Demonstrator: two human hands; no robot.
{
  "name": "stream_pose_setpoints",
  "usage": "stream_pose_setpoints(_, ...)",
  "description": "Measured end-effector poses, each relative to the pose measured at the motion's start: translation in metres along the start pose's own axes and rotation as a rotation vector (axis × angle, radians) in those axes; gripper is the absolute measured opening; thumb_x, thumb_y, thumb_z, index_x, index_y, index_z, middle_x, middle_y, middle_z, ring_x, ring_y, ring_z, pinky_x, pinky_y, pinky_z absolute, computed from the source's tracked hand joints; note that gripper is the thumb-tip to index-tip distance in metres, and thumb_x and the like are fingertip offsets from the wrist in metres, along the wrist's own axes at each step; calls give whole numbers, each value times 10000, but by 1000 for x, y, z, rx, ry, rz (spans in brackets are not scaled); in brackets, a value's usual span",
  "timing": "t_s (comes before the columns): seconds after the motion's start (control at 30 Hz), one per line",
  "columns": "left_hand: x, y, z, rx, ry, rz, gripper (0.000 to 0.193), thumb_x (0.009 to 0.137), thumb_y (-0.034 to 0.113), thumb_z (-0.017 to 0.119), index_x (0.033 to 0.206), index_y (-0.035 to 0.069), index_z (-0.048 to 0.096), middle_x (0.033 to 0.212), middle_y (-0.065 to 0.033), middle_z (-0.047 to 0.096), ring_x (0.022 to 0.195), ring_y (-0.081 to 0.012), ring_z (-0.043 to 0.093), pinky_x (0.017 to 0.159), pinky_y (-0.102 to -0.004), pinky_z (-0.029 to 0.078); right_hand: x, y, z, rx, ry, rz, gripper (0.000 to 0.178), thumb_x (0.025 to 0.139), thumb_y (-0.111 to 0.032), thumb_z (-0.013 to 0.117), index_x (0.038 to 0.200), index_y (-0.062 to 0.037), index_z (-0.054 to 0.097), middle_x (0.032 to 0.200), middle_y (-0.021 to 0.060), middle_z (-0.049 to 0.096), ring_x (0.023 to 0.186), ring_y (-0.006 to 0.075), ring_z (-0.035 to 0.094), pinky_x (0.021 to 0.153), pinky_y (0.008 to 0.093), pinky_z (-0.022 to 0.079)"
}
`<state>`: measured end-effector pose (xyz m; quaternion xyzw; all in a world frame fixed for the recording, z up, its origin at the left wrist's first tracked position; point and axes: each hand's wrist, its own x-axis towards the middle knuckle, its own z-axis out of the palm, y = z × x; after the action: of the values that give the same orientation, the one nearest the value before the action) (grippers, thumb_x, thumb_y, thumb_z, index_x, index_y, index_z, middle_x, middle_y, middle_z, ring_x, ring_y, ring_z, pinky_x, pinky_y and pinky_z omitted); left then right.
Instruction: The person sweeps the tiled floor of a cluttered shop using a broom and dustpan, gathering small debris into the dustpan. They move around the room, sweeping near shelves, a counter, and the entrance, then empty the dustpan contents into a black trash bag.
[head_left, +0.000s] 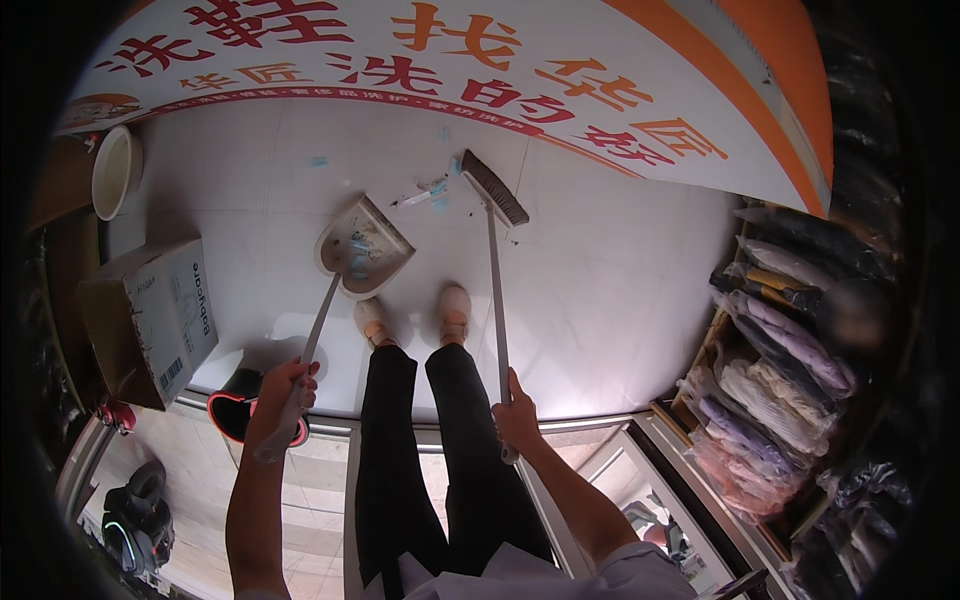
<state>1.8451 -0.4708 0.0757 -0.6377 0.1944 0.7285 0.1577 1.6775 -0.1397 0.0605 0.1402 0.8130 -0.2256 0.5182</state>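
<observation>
My left hand (289, 385) is wrapped round the long grey handle of a dustpan (385, 250). The pan lies on the floor ahead of my feet, with blue scraps and dark dirt in it. In my right hand (516, 415) is the handle of a broom (495, 187), fingers closed round it. Its brown bristles rest on the floor, right of and beyond the pan. Between broom and pan lies a small heap of litter (436, 190), blue and white scraps with dark bits. One more blue scrap (319, 161) lies farther left.
A white counter front (480, 60) with red and orange lettering curves across the far side. On the left stand a cardboard box (165, 320) and a white bin (116, 172). Plastic-wrapped clothes (760, 410) fill a rack at right. A doorway threshold (400, 428) runs behind my feet.
</observation>
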Motion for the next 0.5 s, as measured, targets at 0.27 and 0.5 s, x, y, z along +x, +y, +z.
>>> stream_pose_setpoints(0.27,8,2,-17,-164,-74,-36,131,921,128,499,847,25,536,592,26,459,489,-39,413,460,-162,344,6,4,-15,-217,104,-249,772,743,-18,477,1477,-106,257,579,65,498,420,156,494,395,322,456)
stream_pose_setpoints(0.5,23,5,-15,-167,-127,-1,129,915,62,458,805,26,516,630,21,425,546,-47,373,505,-187,309,22,-57,24,-186,-61,-126,777,750,-14,477,1482,-89,227,690,122,537,461,183,521,412,340,471)
